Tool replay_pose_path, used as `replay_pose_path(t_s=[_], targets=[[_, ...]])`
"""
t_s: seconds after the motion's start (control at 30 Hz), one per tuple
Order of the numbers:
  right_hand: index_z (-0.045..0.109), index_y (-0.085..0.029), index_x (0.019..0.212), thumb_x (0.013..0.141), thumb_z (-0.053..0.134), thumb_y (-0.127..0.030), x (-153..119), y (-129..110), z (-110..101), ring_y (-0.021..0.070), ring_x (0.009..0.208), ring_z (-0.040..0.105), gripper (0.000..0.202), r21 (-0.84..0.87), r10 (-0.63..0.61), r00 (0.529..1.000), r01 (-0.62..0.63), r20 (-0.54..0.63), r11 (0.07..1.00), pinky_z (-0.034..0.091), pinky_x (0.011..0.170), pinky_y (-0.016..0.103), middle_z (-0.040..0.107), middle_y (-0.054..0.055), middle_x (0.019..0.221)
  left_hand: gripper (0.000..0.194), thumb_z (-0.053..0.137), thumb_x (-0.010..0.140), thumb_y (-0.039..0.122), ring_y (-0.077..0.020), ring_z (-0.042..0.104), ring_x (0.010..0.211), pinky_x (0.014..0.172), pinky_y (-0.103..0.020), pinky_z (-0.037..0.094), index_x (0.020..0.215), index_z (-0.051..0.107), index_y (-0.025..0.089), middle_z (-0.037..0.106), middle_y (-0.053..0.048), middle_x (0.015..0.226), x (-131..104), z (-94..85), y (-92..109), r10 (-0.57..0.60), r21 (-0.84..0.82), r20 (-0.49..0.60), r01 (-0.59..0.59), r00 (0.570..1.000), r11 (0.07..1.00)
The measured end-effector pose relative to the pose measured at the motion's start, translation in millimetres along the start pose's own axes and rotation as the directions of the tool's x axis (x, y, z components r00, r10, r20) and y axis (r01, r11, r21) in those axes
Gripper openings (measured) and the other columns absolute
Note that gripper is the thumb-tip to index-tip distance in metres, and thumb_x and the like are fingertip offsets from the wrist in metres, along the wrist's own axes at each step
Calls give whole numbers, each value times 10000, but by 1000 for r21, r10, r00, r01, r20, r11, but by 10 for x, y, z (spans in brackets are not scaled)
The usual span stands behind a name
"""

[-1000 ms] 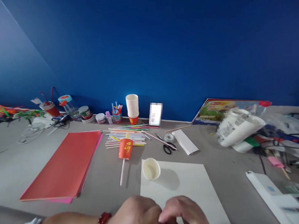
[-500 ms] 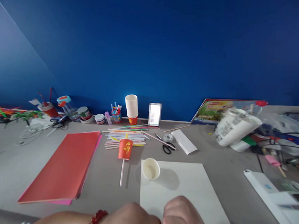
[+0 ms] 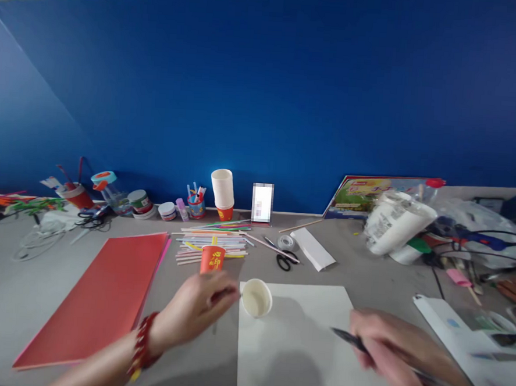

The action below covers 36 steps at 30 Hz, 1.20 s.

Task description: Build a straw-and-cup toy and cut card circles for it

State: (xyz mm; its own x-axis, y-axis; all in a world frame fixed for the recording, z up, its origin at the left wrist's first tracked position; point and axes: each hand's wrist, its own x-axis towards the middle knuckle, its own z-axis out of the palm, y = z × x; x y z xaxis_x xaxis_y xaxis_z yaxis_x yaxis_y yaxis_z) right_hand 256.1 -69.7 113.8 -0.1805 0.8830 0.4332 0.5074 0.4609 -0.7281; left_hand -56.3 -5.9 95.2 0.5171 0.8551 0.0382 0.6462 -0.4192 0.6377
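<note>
My right hand (image 3: 391, 344), a little blurred, is closed around a pen (image 3: 346, 337) over the right side of a white sheet of paper (image 3: 316, 304). The pen's dark tip points left. My left hand (image 3: 196, 306), with a red bracelet at its wrist, hovers just left of a white paper cup (image 3: 257, 298). Its fingers are pinched, and whatever they hold is too small to make out. This cup stands with its mouth up on the paper's upper left corner. Beyond my left hand is a red paper cup (image 3: 212, 260), partly covered, with a yellow straw at its top.
Straws (image 3: 194, 236) lie in a loose pile at the back. Scissors (image 3: 285, 261) and a tape roll (image 3: 285, 242) lie near a folded white paper (image 3: 313, 249). Red sheets (image 3: 98, 294) lie at left. Stacked cups (image 3: 222, 188) and a pen holder (image 3: 196, 207) stand by the wall.
My hands were together at the bottom edge and have moved apart. The left has gone up and left beside the white cup; the right has moved right, with the pen now showing.
</note>
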Motion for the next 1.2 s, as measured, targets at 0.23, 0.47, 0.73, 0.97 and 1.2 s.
replay_pose_path(t_s=[0.23,0.47,0.73,0.97,1.2], targets=[[732,-196,992,942,528,-429,13,359,419,140,539,593,313,82,155,986,-160,66,984,479,492,204,652,20,635,203,520,879,209,-243,661,929,795,-330,505,951,709,206,712,-75,997,1390,352,-407,-9,351,3,7,1000,936],[705,-197,1183,938,534,-453,-209,728,467,121,509,540,393,192,327,942,-336,77,922,479,473,204,668,24,677,243,531,872,179,-295,625,1078,902,-413,513,1056,688,153,676,-142,1131,1621,485,-475,21,364,-39,-5,999,931],[706,-204,1168,965,451,-503,-141,772,618,130,508,572,442,217,354,927,-373,121,902,523,562,259,741,54,790,586,609,861,513,-274,465,1335,1114,-438,397,1364,505,232,512,-112,1448,608,307,-170,312,194,9,-308,950,931],[682,-190,1184,993,388,-514,-99,872,832,127,540,567,477,186,340,907,-389,247,902,489,557,239,658,13,698,963,758,681,589,-388,414,1357,1075,-560,402,1485,340,264,406,-160,1516,345,574,-209,219,220,172,-254,960,942],[643,-226,1189,963,473,-483,-60,910,921,233,931,686,382,59,345,890,-378,297,924,545,812,328,727,75,1032,692,694,779,231,-273,556,1208,999,-416,498,1406,406,273,513,-106,1365,348,767,-332,192,107,127,-206,973,973]])
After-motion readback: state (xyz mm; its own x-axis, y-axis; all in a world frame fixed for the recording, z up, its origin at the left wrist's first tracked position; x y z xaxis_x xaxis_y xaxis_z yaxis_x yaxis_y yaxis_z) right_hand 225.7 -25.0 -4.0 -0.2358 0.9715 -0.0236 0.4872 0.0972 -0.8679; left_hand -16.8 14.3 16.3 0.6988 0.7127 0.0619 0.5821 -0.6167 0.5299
